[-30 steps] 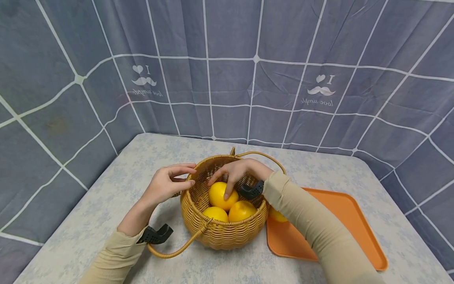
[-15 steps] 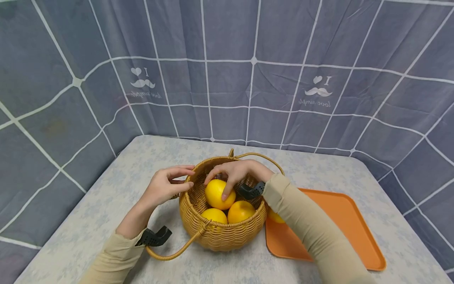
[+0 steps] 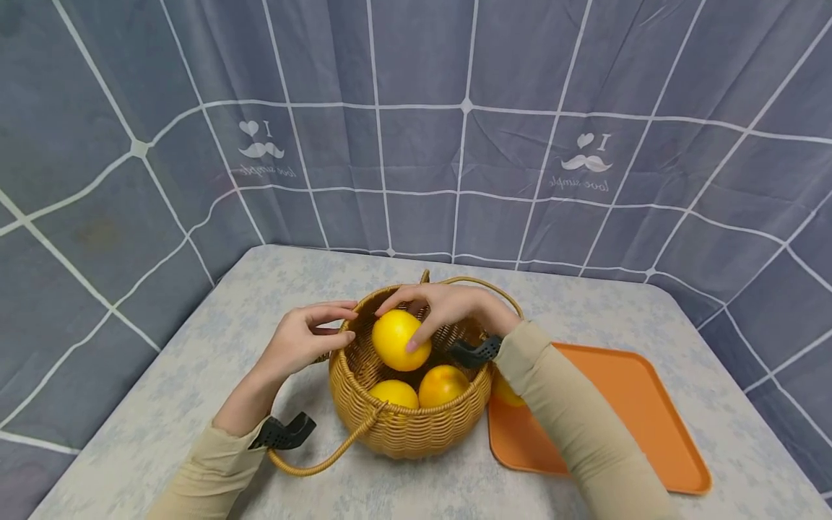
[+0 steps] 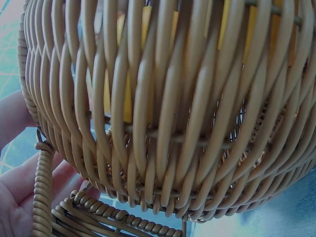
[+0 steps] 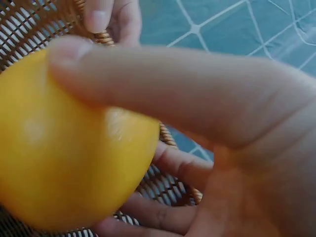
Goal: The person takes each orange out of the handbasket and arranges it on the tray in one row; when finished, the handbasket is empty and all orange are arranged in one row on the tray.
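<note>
A round wicker basket (image 3: pixel 409 437) stands mid-table with its handles folded out. My right hand (image 3: pixel 448 303) reaches over it and holds a yellow orange (image 3: pixel 398 345) between thumb and fingers, up near the rim level. In the right wrist view the thumb lies across the top of this orange (image 5: pixel 64 153), with fingers on its far side. Two more oranges, one at left (image 3: pixel 395 393) and one at right (image 3: pixel 443 386), lie lower in the basket. At the basket's left rim, my left hand (image 3: pixel 305 338) grips with fingertips and thumb over the edge.
An orange tray (image 3: pixel 617 390) lies to the right of the basket, partly under the right forearm. Another yellow fruit (image 3: pixel 507 392) shows there between basket and sleeve. A tile-patterned curtain (image 3: pixel 422 144) hangs behind the table (image 3: pixel 292 274).
My right hand has raised the orange from beside the other two, up and slightly left. The left hand has stayed at the rim.
</note>
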### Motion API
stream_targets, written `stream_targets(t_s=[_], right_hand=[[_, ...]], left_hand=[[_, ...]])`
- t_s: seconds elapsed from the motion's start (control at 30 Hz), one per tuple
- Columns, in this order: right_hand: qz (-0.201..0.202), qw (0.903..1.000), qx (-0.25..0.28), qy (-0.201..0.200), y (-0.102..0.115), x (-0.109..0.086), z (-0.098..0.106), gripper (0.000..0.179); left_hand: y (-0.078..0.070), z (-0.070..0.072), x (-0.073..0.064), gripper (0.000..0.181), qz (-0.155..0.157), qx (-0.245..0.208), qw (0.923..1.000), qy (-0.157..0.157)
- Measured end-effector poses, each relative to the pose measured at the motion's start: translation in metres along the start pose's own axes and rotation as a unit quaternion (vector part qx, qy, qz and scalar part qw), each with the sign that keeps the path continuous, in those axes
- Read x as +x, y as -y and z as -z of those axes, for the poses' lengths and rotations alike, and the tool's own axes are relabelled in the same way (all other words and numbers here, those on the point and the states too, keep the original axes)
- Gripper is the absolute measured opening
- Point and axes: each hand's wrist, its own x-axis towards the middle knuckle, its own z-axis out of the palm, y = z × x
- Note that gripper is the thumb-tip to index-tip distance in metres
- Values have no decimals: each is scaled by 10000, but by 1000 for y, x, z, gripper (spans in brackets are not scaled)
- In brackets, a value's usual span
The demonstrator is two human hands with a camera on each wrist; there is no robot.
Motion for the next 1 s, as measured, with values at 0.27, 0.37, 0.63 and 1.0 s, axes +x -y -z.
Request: stream_targets(t_s=[0.27,0.37,0.63,1.0], right_hand=[[702,9922,949,-390,3,-30,15,71],[914,9868,1174,-636,2,-45,21,71],[1305,9694,1839,-969,-5,-90,33,63],[1827,9523,2056,-1323,-22,-149,33,60]], left_hand=[[-2,-1,2,30,-77,-27,10000,-41],[-2,-1,2,30,-43,-60,10000,-33],[-1,-1,1,32,18,-115,9999,-15],[-2,-1,1,32,25,-99,9999,-9]])
